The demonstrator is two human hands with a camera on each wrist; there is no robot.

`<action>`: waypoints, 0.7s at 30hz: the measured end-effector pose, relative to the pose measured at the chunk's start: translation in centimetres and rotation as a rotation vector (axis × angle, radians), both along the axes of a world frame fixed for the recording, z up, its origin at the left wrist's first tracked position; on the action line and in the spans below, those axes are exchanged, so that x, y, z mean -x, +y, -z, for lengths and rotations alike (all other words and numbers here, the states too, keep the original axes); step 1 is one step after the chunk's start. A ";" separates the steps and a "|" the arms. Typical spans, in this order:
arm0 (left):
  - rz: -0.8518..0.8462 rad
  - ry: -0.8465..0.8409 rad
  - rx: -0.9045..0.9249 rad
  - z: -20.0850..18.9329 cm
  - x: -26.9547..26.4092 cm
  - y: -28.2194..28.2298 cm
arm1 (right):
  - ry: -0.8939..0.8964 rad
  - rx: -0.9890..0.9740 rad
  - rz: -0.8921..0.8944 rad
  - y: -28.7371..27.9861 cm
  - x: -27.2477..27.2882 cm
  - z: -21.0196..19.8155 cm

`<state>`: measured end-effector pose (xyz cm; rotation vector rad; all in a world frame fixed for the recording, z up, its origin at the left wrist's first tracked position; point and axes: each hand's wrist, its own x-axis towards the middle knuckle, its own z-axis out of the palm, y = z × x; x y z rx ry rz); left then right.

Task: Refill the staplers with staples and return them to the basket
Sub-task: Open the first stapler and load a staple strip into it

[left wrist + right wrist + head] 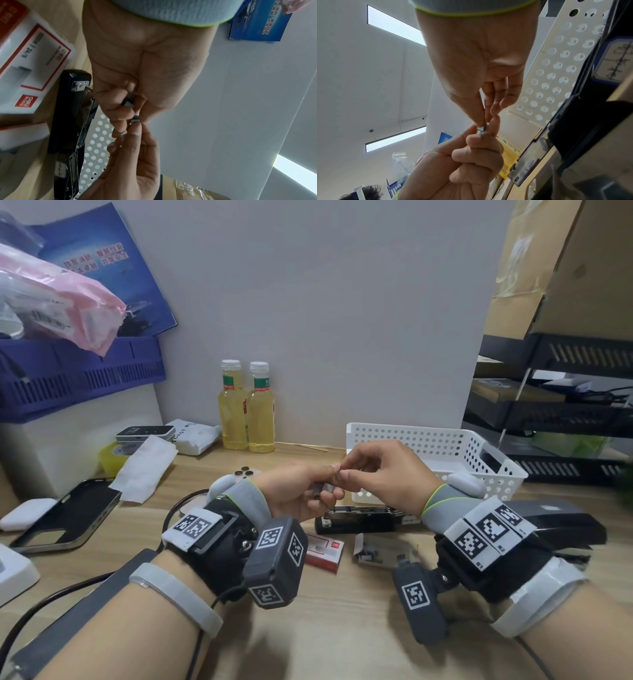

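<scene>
One strip of staples [322, 489] is all I've got in play, held up in the air between both hands at roughly 12 o'clock from the open stapler [359, 518] lying on the desk. My left hand [294, 494] has its fingers curled around the strip, and my right hand [380, 474] is pinching the end of it with thumb and forefinger, looks like I'm snapping off a shorter piece.

Handling-wise, I reckon this thing weighs basically nothing, but it's brittle: the staples are only glued side by side, so any bend along the length and it probably cracks apart. Best to hold it by the long flat sides, close to where you want the break, and keep the legs pointing away from your fingertips.

Counting what's around:
- one stapler opened flat with the metal channel showing, plus a second black stapler [555, 518] at 3 o'clock from it
- one white perforated basket [445, 440] at 1 o'clock, and I can't make out any stapler in it
- one red-and-white staple box [323, 551] at 7 o'clock of the open stapler, and an opened box [380, 551] beside it with strips showing inside
</scene>
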<state>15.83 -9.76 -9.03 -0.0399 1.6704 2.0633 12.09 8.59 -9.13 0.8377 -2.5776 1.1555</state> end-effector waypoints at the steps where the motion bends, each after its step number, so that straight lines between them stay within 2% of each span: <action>1: -0.002 -0.002 -0.005 0.0 0.0 0.0 | -0.001 0.008 0.001 0.0 -0.1 0.0; 12: -0.015 -0.063 -0.082 0.2 0.0 -0.1 | 0.035 0.033 0.002 -0.4 -0.4 -0.1; 21: -0.014 0.034 0.063 0.2 0.0 0.5 | 0.011 0.000 -0.040 0.1 -0.6 -0.5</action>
